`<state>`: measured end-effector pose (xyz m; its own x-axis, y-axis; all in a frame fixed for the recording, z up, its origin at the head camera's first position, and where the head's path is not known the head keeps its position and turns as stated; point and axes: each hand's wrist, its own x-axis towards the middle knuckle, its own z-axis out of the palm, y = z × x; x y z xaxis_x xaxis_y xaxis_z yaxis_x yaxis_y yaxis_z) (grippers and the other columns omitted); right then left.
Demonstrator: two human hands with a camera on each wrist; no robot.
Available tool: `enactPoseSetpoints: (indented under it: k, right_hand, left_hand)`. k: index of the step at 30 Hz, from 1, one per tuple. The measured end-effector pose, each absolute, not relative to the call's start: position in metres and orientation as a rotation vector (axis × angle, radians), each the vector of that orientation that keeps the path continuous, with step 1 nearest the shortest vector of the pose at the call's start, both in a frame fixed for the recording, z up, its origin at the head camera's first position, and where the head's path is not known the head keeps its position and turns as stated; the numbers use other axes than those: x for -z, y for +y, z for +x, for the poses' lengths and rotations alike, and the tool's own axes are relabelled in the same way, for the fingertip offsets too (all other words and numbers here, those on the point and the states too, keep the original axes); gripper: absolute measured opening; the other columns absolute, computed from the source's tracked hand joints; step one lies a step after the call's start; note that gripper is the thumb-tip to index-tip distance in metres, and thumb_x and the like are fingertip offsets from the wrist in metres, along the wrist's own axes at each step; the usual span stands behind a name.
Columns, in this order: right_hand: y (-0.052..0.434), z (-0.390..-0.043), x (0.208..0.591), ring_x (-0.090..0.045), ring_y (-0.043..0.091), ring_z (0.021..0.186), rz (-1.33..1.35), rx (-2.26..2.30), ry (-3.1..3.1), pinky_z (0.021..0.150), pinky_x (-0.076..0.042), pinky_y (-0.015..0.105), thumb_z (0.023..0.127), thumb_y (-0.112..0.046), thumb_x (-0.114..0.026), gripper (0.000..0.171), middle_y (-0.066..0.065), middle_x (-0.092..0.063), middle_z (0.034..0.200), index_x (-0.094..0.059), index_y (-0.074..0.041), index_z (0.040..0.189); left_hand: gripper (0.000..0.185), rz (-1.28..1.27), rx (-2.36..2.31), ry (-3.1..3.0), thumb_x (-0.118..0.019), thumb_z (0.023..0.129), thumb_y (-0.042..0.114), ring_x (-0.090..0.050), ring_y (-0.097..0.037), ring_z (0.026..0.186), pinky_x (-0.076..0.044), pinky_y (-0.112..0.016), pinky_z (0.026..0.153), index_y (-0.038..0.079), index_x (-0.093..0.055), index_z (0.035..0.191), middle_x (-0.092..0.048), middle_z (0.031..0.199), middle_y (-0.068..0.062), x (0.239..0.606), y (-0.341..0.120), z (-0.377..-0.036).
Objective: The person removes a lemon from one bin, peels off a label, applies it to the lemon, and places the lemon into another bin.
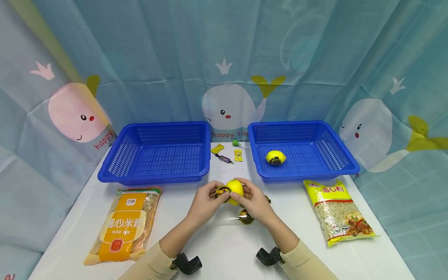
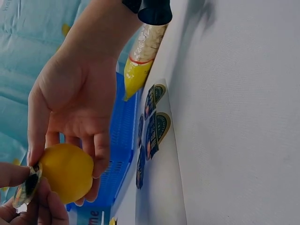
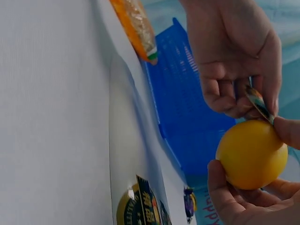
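Note:
Over the middle of the table my right hand (image 1: 258,203) holds a yellow lemon (image 1: 236,188), its fingers cupped around the fruit, as the right wrist view also shows. My left hand (image 1: 203,202) pinches a round dark sticker (image 3: 258,102) by its edge. One side of this sticker meets the lemon (image 2: 65,172), where the right thumb is too. Below the hands lies a clear sticker sheet (image 1: 224,218) with several more black and gold stickers (image 2: 157,133), partly hidden by the right hand in the head view.
A blue basket (image 1: 105,177) stands back left. The back right basket (image 1: 344,169) has another lemon (image 1: 275,158) with a dark sticker. Wrapped candies (image 1: 224,158) and a green lollipop (image 1: 236,143) lie between them. Macaroni bags lie left (image 1: 122,225) and right (image 1: 337,214).

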<state>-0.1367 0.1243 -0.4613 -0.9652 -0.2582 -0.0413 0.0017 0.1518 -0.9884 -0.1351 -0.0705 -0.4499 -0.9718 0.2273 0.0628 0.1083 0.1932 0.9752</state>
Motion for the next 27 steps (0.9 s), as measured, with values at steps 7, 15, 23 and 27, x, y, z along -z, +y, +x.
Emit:
enactPoseSetpoints:
  k: [7,15,23,27]
  right_hand:
    - [0.1292,-0.1357,0.4595,-0.066,0.029,0.115,-0.257,1.963,2.173,0.088,-0.059,0.027,0.096,-0.023,-0.07,0.057,0.018,-0.06,0.138,-0.044,-0.008,0.144]
    - [0.132,-0.1348,0.4636,-0.062,0.032,0.122,-0.254,1.933,2.259,0.091,-0.058,0.027,0.099,-0.026,-0.067,0.054,0.017,-0.06,0.137,-0.05,-0.007,0.146]
    - [0.1332,-0.134,0.4643,-0.061,0.031,0.125,-0.26,1.95,2.255,0.097,-0.056,0.027,0.101,-0.025,-0.063,0.053,0.018,-0.06,0.14,-0.048,-0.004,0.148]
    - [0.1314,-0.1345,0.4641,-0.062,0.029,0.123,-0.256,1.961,2.244,0.095,-0.056,0.026,0.1,-0.026,-0.065,0.053,0.017,-0.061,0.138,-0.05,-0.006,0.146]
  left_hand:
    - [0.017,0.335,-1.88,2.404,-0.074,0.093,0.022,-0.067,-0.027,0.073,-0.055,-0.022,0.063,0.006,-0.071,0.096,-0.071,0.083,-0.007,0.454,-0.075,-0.1356]
    - [0.017,0.368,-1.789,2.517,-0.073,0.094,0.025,-0.066,-0.012,0.075,-0.057,-0.024,0.069,0.01,-0.073,0.087,-0.072,0.081,-0.001,0.4538,-0.0766,-0.1341]
    - [0.012,0.345,-1.789,2.516,-0.072,0.094,0.022,-0.064,-0.014,0.078,-0.056,-0.024,0.07,0.013,-0.073,0.088,-0.07,0.082,0.002,0.4522,-0.0765,-0.1335]
    - [0.012,0.364,-1.807,2.497,-0.072,0.094,0.022,-0.064,-0.014,0.077,-0.057,-0.024,0.068,0.012,-0.073,0.089,-0.07,0.082,0.001,0.453,-0.0756,-0.1341]
